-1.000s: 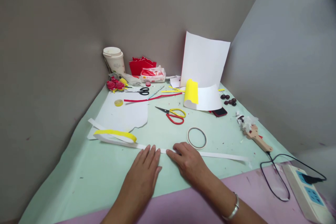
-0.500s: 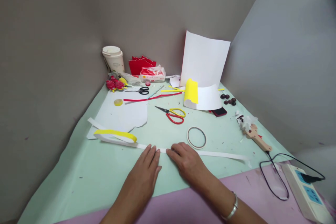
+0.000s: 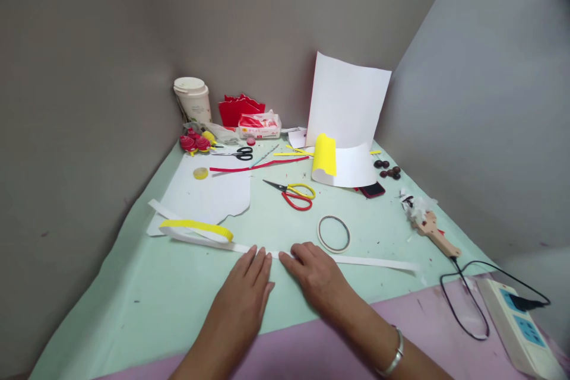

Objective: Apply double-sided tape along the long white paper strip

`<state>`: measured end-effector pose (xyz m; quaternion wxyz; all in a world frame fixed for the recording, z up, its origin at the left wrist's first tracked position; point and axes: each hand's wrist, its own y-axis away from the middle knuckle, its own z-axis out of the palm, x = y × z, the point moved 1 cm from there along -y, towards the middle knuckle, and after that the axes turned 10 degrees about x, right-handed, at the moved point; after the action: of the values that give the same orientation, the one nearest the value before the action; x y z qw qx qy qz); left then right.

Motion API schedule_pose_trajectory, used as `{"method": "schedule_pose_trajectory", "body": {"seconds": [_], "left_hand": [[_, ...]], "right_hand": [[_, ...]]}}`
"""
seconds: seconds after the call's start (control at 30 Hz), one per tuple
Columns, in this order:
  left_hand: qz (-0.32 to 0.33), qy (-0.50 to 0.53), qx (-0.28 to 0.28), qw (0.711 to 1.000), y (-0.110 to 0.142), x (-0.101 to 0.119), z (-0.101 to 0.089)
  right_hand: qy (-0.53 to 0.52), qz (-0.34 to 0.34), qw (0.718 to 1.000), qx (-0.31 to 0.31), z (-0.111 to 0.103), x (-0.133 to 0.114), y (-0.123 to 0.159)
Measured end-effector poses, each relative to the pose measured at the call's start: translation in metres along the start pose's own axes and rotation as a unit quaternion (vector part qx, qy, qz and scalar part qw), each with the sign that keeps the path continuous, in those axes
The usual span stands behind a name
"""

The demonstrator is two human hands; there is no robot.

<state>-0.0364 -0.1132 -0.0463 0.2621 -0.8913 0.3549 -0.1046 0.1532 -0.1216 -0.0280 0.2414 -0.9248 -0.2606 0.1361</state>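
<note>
A long white paper strip (image 3: 374,262) lies across the near part of the table. Its left part curls back into a loop that shows a ridged yellow side (image 3: 196,226). My left hand (image 3: 246,282) rests flat on the strip, fingers stretched out and holding nothing. Just to its right, my right hand (image 3: 316,276) presses on the same strip, with its thumb extended toward the left hand and its fingers slightly bent and apart from the thumb. Behind the right hand lies a roll of white tape (image 3: 319,234). Scissors (image 3: 285,189) with yellow and red handles lie farther back.
A glue gun (image 3: 439,237) and a power strip (image 3: 519,323) lie at right, joined by a black cable. White card (image 3: 350,101) with a rolled yellow sheet (image 3: 325,154) stands at the back. Black-handled scissors (image 3: 244,154), red strips (image 3: 231,170) and a lidded cup (image 3: 193,101) are back left.
My right thumb has slid slightly left along the strip, toward my left hand. The left hand stays where it was, and the other objects look unmoved.
</note>
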Motion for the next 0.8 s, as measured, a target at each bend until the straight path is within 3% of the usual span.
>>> {"method": "schedule_pose_trajectory", "body": {"seconds": [0.8], "left_hand": [[0.015, -0.005, 0.009, 1.0, -0.0018, -0.0012, -0.0015]], "right_hand": [[-0.001, -0.001, 1.0, -0.007, 0.0, -0.0001, -0.0012]]}}
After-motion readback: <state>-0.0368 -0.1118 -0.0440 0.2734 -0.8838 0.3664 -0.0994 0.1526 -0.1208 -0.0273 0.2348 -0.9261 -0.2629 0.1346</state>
